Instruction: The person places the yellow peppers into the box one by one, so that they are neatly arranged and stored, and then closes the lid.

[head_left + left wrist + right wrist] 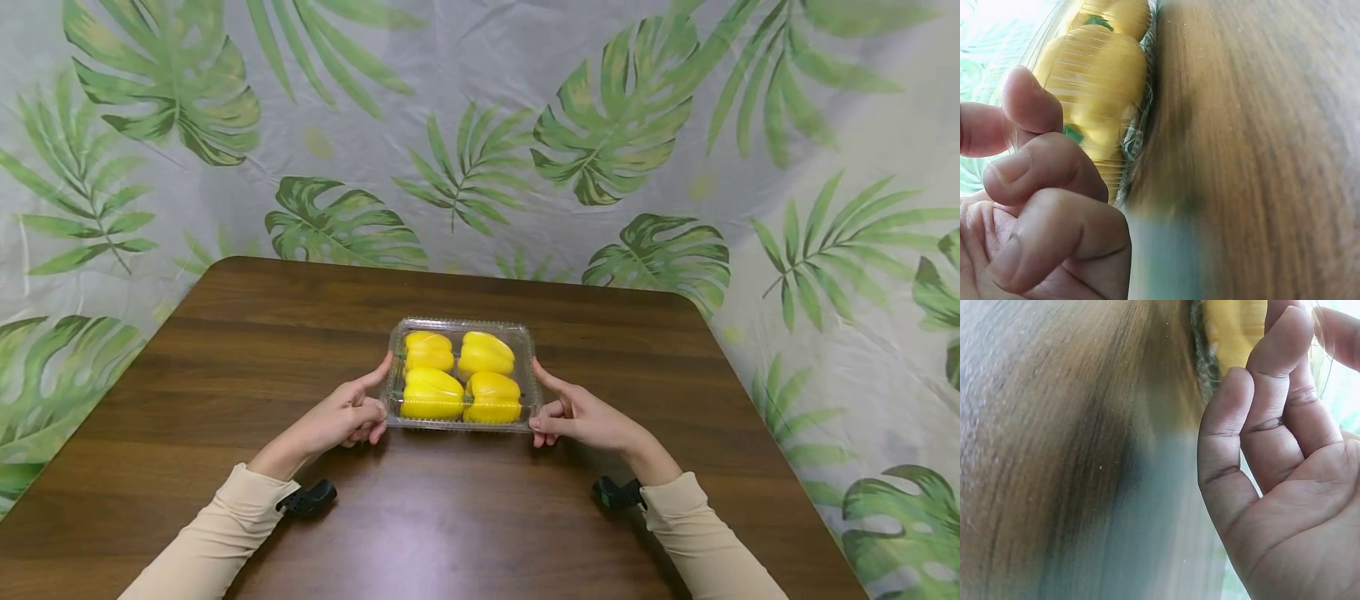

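Observation:
A clear plastic clamshell container [459,427], its lid down, holds several yellow bell peppers [432,393]. My left hand [348,412] grips its left side near the front corner, index finger stretched along the edge. On the opposite side my right hand [581,412] pinches the front right corner, with its index finger also along the side. In the left wrist view, green stems show through the ridged plastic wall, and the lower fingers [1066,231] are curled beside it. Only a strip of yellow pepper [1232,331] appears beyond the right fingers. Whether the container touches the table is unclear.
The brown wood-grain table [300,308] extends around the container on all sides. Behind it hangs a pale cloth [480,50] printed with green leaves. Black bands [307,498] sit at both wrists, by the beige sleeves [217,533].

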A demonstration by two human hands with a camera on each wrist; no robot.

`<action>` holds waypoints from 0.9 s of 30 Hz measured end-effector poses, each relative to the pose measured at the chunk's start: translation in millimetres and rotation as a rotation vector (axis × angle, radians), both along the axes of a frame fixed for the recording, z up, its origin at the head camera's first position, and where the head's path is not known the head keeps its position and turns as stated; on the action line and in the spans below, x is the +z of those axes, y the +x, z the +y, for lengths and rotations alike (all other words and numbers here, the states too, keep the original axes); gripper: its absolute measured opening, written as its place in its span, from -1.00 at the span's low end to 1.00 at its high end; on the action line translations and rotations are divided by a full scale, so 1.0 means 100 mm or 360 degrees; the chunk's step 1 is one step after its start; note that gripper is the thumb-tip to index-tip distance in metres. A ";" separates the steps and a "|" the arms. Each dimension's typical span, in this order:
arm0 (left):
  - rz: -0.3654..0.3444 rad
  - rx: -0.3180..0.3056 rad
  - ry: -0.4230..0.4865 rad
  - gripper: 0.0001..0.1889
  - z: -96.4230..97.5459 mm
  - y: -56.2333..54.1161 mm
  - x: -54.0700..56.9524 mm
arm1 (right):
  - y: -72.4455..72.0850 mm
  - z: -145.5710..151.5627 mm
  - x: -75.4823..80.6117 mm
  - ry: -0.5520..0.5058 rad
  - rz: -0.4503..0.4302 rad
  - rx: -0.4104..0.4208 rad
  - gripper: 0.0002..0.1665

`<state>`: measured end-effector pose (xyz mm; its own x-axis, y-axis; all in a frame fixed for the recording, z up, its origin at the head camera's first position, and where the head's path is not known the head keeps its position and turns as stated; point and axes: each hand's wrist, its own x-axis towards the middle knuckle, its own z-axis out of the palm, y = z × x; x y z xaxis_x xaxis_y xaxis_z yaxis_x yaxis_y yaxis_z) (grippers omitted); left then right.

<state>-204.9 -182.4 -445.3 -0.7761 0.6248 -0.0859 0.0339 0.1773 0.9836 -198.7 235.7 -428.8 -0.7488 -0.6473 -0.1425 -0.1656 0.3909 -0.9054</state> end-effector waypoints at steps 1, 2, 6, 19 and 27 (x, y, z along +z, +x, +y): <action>0.0002 -0.0001 -0.0002 -0.08 0.00 0.00 0.00 | 0.00 0.00 0.00 -0.0003 0.0000 0.0000 0.17; 0.0003 -0.0002 -0.0004 -0.07 0.00 0.00 0.01 | 0.00 0.00 0.00 -0.0006 -0.0001 -0.0002 0.17; 0.0007 0.0004 -0.0017 -0.08 -0.02 0.02 0.01 | 0.02 -0.02 0.00 -0.0013 -0.0027 -0.0017 0.18; -0.0075 0.0050 0.0004 -0.07 -0.09 0.02 0.04 | 0.01 -0.07 0.02 0.0014 0.0032 -0.0058 0.18; -0.0022 0.0192 -0.0080 -0.08 -0.18 0.06 0.12 | 0.06 0.03 0.16 0.0232 0.0329 -0.0171 0.08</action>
